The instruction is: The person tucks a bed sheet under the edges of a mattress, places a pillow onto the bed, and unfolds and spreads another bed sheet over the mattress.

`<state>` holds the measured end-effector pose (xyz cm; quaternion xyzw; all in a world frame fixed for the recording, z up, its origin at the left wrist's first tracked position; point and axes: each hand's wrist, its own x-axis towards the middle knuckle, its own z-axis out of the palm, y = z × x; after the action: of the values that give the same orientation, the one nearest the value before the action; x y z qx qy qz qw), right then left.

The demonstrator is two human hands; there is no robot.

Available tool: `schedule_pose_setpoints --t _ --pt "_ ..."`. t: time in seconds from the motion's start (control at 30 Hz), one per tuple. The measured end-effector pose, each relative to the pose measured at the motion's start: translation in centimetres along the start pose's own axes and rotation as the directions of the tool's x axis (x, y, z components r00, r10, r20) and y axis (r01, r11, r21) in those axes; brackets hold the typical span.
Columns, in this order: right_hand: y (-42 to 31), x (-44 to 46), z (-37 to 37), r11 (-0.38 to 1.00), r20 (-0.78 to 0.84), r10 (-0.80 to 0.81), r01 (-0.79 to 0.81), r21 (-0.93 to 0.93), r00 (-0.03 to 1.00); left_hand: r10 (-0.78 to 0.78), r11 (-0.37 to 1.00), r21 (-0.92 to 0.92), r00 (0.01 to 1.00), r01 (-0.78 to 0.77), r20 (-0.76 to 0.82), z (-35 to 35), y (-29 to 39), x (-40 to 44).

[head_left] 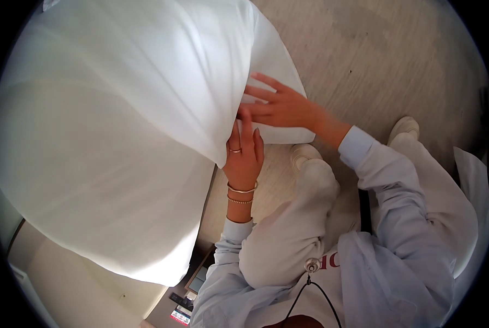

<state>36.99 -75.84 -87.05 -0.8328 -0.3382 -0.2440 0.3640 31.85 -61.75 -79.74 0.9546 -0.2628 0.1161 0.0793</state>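
Note:
A large white cloth spreads over the left half of the view, with folds running down to its right edge. At that edge my left hand, with a ring and two bracelets, has its fingers raised and apart, touching the cloth's border. My right hand reaches in from the right, fingers spread over a further hanging part of the cloth. Its fingertips are near the cloth's edge and overlap the tips of my left hand. Neither hand is closed round the fabric.
Pale wood-look floor lies at the upper right. My bent legs in light trousers and pale shoes are below. At the lower left, small items rest on a dark surface. White fabric shows at the right edge.

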Motion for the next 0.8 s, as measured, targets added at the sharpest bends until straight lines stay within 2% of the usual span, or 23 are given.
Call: schedule_pose_setpoints --t 0.07,0.1,0.13,0.17,0.2,0.27,0.3,0.33,0.4,0.47,0.53,0.57,0.6,0.63,0.7,0.73,0.8 --pt "1.1 -0.5 0.1 0.978 -0.109 -0.115 0.093 -0.189 0.987 -0.122 0.992 0.027 0.993 0.122 0.0 1.5 0.0 -1.5" --pt "1.5 -1.1 0.5 0.973 -0.137 -0.077 0.044 -0.227 0.988 -0.122 0.992 0.023 0.992 0.122 0.005 2.2 0.3 -2.2" --pt "1.4 -0.9 0.3 0.972 -0.13 -0.073 0.042 -0.229 0.989 -0.213 0.975 0.074 0.977 0.21 0.03 1.9 0.5 -2.9" --pt "0.2 0.6 -0.5 0.966 -0.17 -0.032 -0.013 -0.257 0.985 -0.302 0.948 0.124 0.952 0.293 0.055 -0.2 0.4 -3.3" --pt "-0.9 2.5 -1.6 0.956 -0.208 0.01 -0.07 -0.284 0.978 -0.302 0.949 0.11 0.951 0.294 0.067 -2.5 0.2 -3.4" --pt "-2.2 5.1 -3.7 0.942 -0.191 0.05 -0.11 -0.318 0.98 -0.363 0.922 0.125 0.931 0.366 -0.044 -5.2 0.2 -3.5" --pt "-2.3 5.7 -4.4 0.927 -0.195 0.073 -0.139 -0.348 0.978 -0.347 0.921 0.168 0.936 0.352 -0.06 -5.4 0.1 -3.3" --pt "-2.7 6.3 -4.5 0.926 -0.189 0.075 -0.139 -0.351 0.979 -0.348 0.921 0.161 0.936 0.353 -0.058 -5.4 -0.2 -2.9" --pt "-4.2 7.3 -4.9 0.94 -0.115 0.237 -0.258 -0.223 0.965 -0.41 0.895 0.174 0.911 0.411 -0.048 -5.3 0.4 -2.3" --pt "-4.3 8.0 -5.0 0.933 -0.121 0.283 -0.302 -0.195 0.952 -0.458 0.869 0.201 0.889 0.452 -0.023 -5.5 1.0 -1.4" --pt "-2.7 7.6 -5.0 0.965 -0.073 0.168 -0.179 -0.19 0.983 -0.48 0.854 0.224 0.877 0.469 -0.002 -5.2 1.0 -0.9" --pt "-1.6 7.6 -5.3 0.964 -0.084 0.171 -0.185 -0.193 0.982 -0.429 0.878 0.195 0.899 0.438 -0.086 -5.0 0.6 -0.9" --pt "-0.9 7.7 -6.2 0.988 -0.104 0.069 -0.083 -0.133 0.992 -0.375 0.898 0.178 0.911 0.403 -0.172 -5.5 0.6 -1.2" --pt "-0.2 7.6 -6.9 0.997 -0.13 -0.033 0.023 -0.079 0.991 -0.361 0.901 0.188 0.916 0.392 -0.176 -5.8 0.6 -1.4" --pt "0.7 7.6 -8.4 0.993 -0.118 -0.047 0.034 -0.111 0.992 -0.432 0.88 0.179 0.897 0.441 -0.087 -6.5 0.5 -1.9" --pt "1.5 7.5 -8.7 0.989 -0.088 -0.066 0.053 -0.14 0.994 -0.423 0.882 0.184 0.901 0.433 -0.093 -6.0 0.1 -2.8" --pt "2.1 7.4 -7.8 0.991 -0.12 -0.071 0.056 -0.122 0.99 -0.294 0.889 0.333 0.949 0.316 -0.114 -5.6 -1.3 -4.4"
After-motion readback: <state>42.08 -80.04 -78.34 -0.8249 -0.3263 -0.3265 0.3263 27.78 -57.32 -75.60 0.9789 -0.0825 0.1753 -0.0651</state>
